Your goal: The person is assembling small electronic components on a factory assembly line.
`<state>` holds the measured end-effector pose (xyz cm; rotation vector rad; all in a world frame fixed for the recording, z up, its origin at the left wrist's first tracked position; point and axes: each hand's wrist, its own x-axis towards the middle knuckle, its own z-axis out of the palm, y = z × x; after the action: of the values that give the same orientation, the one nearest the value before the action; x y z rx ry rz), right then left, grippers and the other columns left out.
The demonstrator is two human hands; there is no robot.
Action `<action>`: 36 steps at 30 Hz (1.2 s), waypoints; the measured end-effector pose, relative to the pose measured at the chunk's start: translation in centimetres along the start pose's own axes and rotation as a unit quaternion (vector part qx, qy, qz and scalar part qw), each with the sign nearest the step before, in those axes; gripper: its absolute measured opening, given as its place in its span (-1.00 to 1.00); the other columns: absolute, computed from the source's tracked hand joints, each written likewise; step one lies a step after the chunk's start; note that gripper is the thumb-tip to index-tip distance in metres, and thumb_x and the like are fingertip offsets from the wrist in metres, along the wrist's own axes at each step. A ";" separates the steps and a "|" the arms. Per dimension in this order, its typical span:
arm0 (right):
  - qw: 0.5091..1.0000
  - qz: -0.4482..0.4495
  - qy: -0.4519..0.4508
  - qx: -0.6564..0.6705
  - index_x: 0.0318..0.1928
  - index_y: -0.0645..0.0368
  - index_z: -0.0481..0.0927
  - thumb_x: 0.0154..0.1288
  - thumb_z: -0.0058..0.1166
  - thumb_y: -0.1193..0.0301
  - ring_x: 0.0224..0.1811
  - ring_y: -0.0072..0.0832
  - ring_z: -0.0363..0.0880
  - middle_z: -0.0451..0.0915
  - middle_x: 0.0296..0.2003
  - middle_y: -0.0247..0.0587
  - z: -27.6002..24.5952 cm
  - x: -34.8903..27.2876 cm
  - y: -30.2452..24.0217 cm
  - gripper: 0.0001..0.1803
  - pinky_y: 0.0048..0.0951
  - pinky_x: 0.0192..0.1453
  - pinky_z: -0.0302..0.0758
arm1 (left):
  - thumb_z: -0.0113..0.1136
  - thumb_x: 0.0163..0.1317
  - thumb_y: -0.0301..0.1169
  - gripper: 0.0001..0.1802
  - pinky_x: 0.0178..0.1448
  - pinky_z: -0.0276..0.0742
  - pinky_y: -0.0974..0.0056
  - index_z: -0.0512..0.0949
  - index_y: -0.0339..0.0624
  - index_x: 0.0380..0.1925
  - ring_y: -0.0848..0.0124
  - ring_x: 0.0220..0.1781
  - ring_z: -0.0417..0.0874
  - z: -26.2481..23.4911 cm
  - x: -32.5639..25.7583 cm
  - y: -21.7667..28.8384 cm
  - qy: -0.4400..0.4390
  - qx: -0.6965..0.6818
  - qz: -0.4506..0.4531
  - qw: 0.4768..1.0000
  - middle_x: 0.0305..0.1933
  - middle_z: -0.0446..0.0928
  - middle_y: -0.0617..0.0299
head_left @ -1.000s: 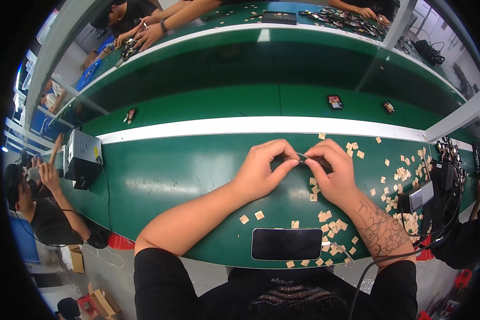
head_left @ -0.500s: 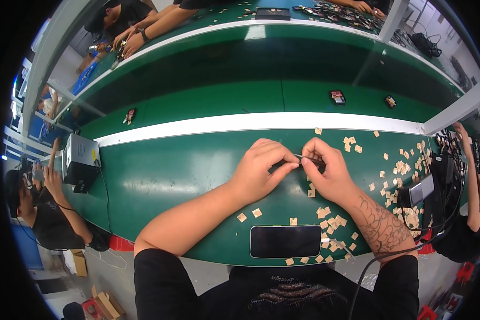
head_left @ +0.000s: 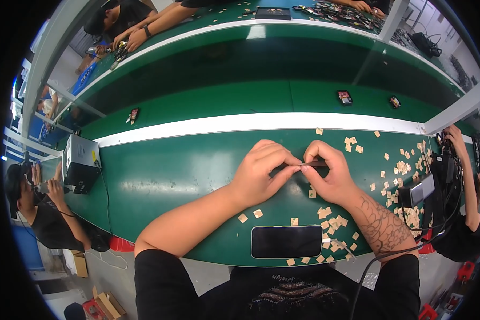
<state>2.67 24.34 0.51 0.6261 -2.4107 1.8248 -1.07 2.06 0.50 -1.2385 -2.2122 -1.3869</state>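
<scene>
My left hand (head_left: 261, 173) and my right hand (head_left: 328, 173) meet fingertip to fingertip above the green bench (head_left: 170, 176). Between them they pinch a small dark slim part (head_left: 316, 164), mostly hidden by the fingers. Both hands are closed around it. Several small tan square pieces (head_left: 330, 218) lie scattered on the bench under and to the right of my right hand. A dark phone (head_left: 286, 241) lies flat, screen up, near the front edge just below my hands.
A grey box device (head_left: 80, 162) stands at the left end of the bench. Small dark parts (head_left: 344, 97) sit on the green conveyor behind a white rail (head_left: 250, 122). Cables and a fixture (head_left: 432, 186) crowd the right. Other people work on the left, right and far side.
My hands have stayed pressed together over the same spot, with only slight finger shifts. The person at the right has moved an arm.
</scene>
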 end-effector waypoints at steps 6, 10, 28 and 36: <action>0.999 -0.024 -0.011 -0.023 -0.17 0.25 0.49 0.39 0.23 0.67 -0.26 -0.57 0.57 0.55 -0.24 -0.24 -0.2 0.2 -0.1 -0.84 -0.51 -0.08 0.61 | 0.52 0.19 -0.63 -0.81 0.14 0.61 0.13 0.74 -0.24 -0.21 0.18 -0.15 0.78 0.0 -0.1 -0.2 0.008 -0.035 -0.021 0.999 -0.22 0.78 0.12; 1.000 -0.009 -0.004 0.021 -0.14 0.26 0.49 0.45 0.21 0.65 -0.26 -0.59 0.55 0.55 -0.24 -0.24 0.0 0.0 0.5 -0.86 -0.52 -0.08 0.59 | 0.52 0.20 -0.63 -0.82 0.14 0.60 0.13 0.73 -0.24 -0.22 0.17 -0.15 0.78 0.0 0.0 -0.1 0.010 -0.041 -0.036 0.998 -0.22 0.77 0.11; 0.999 0.011 -0.024 0.046 -0.02 0.23 0.46 0.47 0.16 0.64 -0.35 -0.63 0.46 0.49 -0.41 -0.36 -0.4 0.4 0.5 -0.82 -0.53 -0.19 0.42 | 0.53 0.16 -0.64 -0.79 0.19 0.56 0.11 0.73 -0.21 -0.22 0.20 -0.18 0.75 0.1 0.0 0.0 -0.007 -0.003 0.008 1.000 -0.25 0.75 0.18; 0.998 -0.016 -0.053 0.026 0.07 0.17 0.42 0.38 0.28 0.65 -0.33 -0.62 0.38 0.49 -0.33 -0.35 -0.1 0.2 0.1 -0.64 -0.51 -0.21 0.35 | 0.50 0.19 -0.65 -0.80 0.19 0.57 0.11 0.73 -0.22 -0.21 0.18 -0.17 0.77 0.1 -0.2 -0.2 -0.003 -0.013 -0.004 1.000 -0.22 0.77 0.15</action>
<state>2.44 24.40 0.53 0.7801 -2.4107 1.8931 -1.08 1.99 0.22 -1.2452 -2.2107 -1.4220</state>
